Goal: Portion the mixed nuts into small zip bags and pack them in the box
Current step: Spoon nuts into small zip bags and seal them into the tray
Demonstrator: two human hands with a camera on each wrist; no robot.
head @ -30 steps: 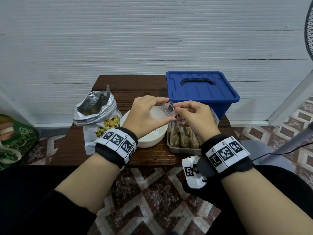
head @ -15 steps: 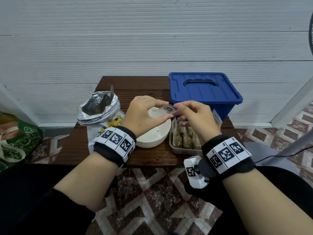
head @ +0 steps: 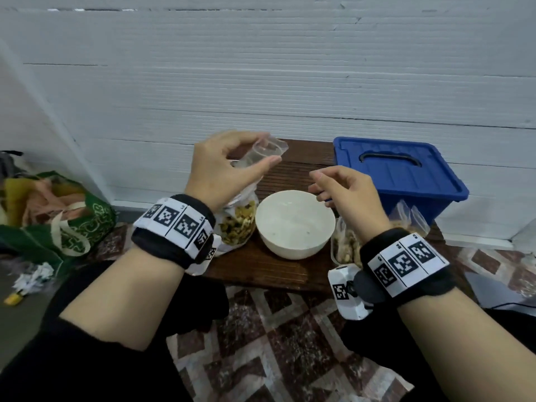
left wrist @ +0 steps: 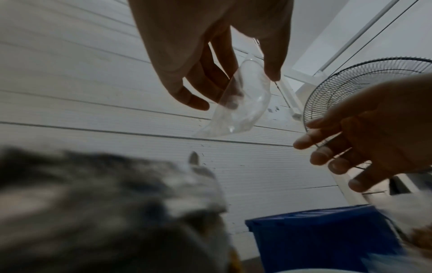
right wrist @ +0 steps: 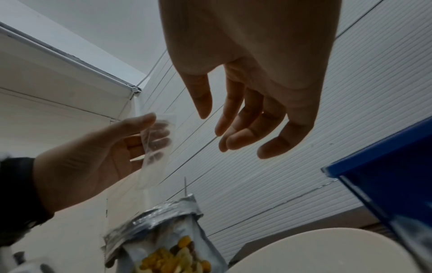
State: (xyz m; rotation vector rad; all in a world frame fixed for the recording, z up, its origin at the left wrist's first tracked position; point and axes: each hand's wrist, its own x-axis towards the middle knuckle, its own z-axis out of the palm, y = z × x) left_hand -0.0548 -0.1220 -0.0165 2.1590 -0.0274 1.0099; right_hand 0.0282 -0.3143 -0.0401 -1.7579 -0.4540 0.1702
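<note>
My left hand (head: 232, 166) pinches a small clear zip bag (head: 268, 149), its mouth held open, raised above the foil bag of mixed nuts (head: 239, 224). The left wrist view shows the empty zip bag (left wrist: 238, 105) hanging from thumb and fingers. My right hand (head: 342, 192) hovers over the white bowl (head: 295, 224), fingers loosely curled and holding nothing. The right wrist view shows that hand (right wrist: 252, 114) apart from the zip bag (right wrist: 156, 147), with the nut bag (right wrist: 168, 240) below. Filled zip bags lie in a tray (head: 345, 248) beside the closed blue box (head: 400, 175).
The low brown table (head: 261, 271) stands against a white wall. A green cloth bag (head: 55, 224) and crumpled paper (head: 34, 277) lie on the floor at left. A fan (left wrist: 364, 88) stands at right.
Both hands held the zip bag over the bowl before. My right hand has let go and my left hand has lifted the bag up and left, above the nut bag.
</note>
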